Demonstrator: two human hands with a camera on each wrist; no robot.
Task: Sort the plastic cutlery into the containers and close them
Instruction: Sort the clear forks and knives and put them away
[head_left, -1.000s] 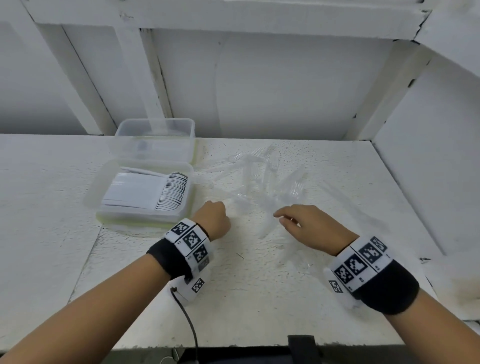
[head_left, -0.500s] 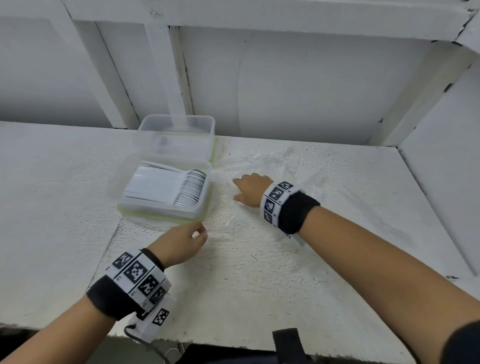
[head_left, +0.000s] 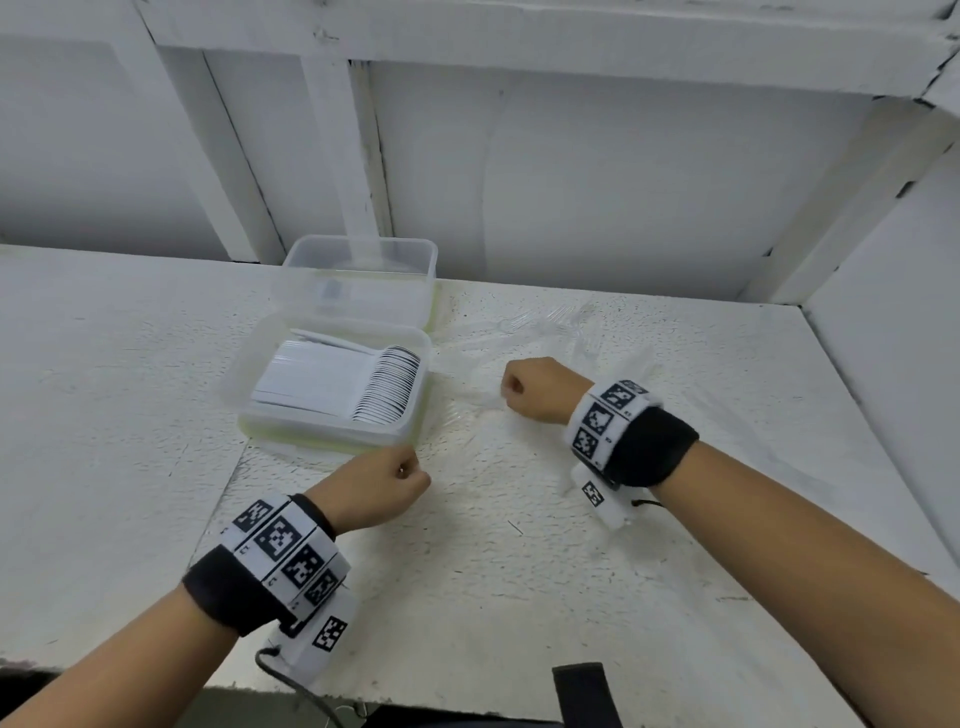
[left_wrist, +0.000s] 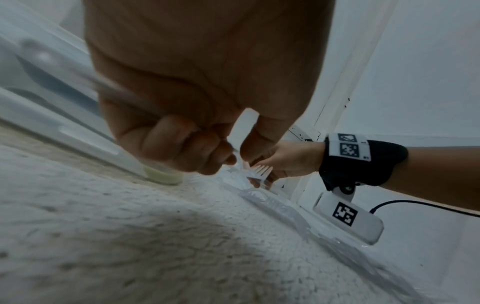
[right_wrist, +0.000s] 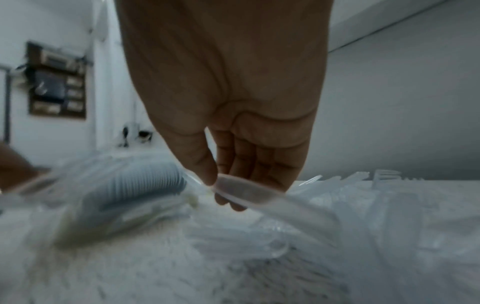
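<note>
Clear plastic forks (head_left: 550, 332) lie mid-frame; left hand (left_wrist: 182, 144) grips one, right hand (right_wrist: 228, 164) pinches seemingly a clear handle (right_wrist: 249, 189).

1. I see a clear lidless container (head_left: 332, 387) near me on the table, packed with a neat row of white plastic cutlery (head_left: 343, 382).
2. A second clear container (head_left: 358, 280) sits just behind it, touching; its contents are unclear.
3. Transparent loose cutlery (head_left: 545, 332) lies scattered to their right.
4. One clear fork (left_wrist: 255, 171) is off the table, tines pointing right.
</note>
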